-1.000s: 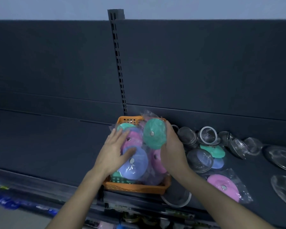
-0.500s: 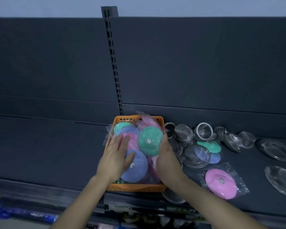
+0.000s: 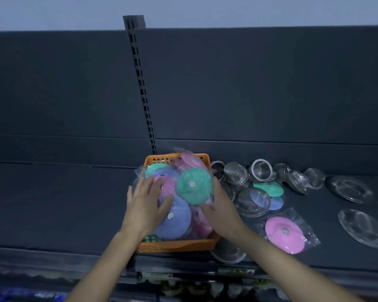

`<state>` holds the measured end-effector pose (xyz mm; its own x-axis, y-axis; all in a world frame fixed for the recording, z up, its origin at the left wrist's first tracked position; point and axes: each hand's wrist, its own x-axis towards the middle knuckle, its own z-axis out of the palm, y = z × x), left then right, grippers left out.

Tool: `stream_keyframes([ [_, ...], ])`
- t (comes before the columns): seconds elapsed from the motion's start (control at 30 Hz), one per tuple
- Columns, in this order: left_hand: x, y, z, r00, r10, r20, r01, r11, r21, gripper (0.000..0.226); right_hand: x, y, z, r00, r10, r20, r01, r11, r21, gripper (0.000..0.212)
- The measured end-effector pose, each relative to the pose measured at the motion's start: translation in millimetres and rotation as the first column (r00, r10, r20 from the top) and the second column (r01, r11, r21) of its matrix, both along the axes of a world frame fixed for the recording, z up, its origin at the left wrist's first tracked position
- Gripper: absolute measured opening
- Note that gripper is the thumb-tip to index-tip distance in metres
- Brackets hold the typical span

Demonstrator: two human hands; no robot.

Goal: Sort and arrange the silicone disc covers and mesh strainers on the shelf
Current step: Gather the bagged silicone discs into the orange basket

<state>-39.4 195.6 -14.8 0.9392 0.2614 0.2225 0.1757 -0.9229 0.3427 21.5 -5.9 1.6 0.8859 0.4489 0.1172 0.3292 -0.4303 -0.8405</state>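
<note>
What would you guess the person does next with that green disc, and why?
Probably lay the green disc down flat in the orange basket. The right hand grips its edge above the pile, while the left hand presses flat on the purple disc beside it, seemingly steadying the stack to make room.

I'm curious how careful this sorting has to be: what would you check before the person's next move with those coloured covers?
1. Left hand flat on the heaped covers, steadying them: ok.
2. Right hand grips the green disc cover by its edge: ok.
3. Room in the orange basket: not ok, covers are piled above the rim.
4. All covers gathered: not ok, a pink bagged cover lies out on the shelf.
5. Mesh strainers lined up: not ok, jumbled, some tipped.
6. Basket fully on the shelf: cannot tell.
</note>
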Motion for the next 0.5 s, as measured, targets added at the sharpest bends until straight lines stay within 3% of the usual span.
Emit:
stream_keyframes([
  [0.13, 3, -2, 17, 0.997, -0.002, 0.074, -0.004, 0.996, 0.09, 0.055, 2, -16, 6, 0.998, -0.043, -0.045, 0.047, 0.995, 0.09, 0.066],
  [0.27, 11, -16, 35, 0.985, -0.073, 0.154, 0.047, 0.984, 0.17, 0.059, 9, -33, 8, 0.993, -0.107, -0.04, 0.108, 0.993, 0.04, 0.056],
  [0.43, 13, -50, 41, 0.955, -0.218, 0.2, 0.209, 0.976, 0.069, 0.049, 12, -67, 7, 0.993, -0.118, 0.01, 0.118, 0.993, -0.028, 0.043],
  [0.5, 15, -67, 43, 0.927, -0.289, 0.24, 0.272, 0.957, 0.102, 0.045, 14, -85, 5, 0.993, -0.09, 0.076, 0.097, 0.992, -0.086, 0.04],
])
